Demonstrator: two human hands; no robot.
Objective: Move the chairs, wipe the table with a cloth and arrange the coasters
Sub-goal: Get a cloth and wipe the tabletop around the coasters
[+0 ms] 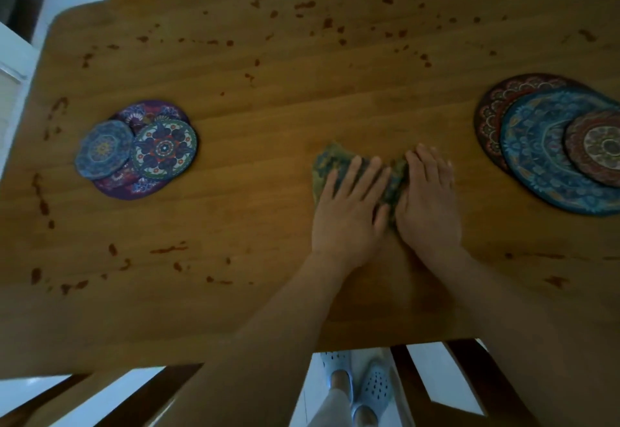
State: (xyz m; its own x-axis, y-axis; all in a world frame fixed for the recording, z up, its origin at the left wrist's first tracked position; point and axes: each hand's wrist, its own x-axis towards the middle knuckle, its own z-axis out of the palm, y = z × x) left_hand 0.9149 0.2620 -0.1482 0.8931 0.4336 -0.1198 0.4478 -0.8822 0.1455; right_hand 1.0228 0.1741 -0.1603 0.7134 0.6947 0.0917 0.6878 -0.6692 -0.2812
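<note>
Both hands, left [349,205] and right [427,198], lie flat with fingers spread, pressing a crumpled green patterned cloth [327,166] onto the red-spattered wooden tabletop [235,218], between two stacks of round mandala coasters [141,148].

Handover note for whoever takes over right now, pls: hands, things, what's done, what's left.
Left hand and right hand: both flat, fingers straight, pressing the green cloth on the table, middle of the near half.
Coasters: left pile and right pile, each overlapping.
Done: the patch around the cloth looks clean.
Left: reddish stains on the far side, left side and near edge; coasters not yet arranged.
</note>
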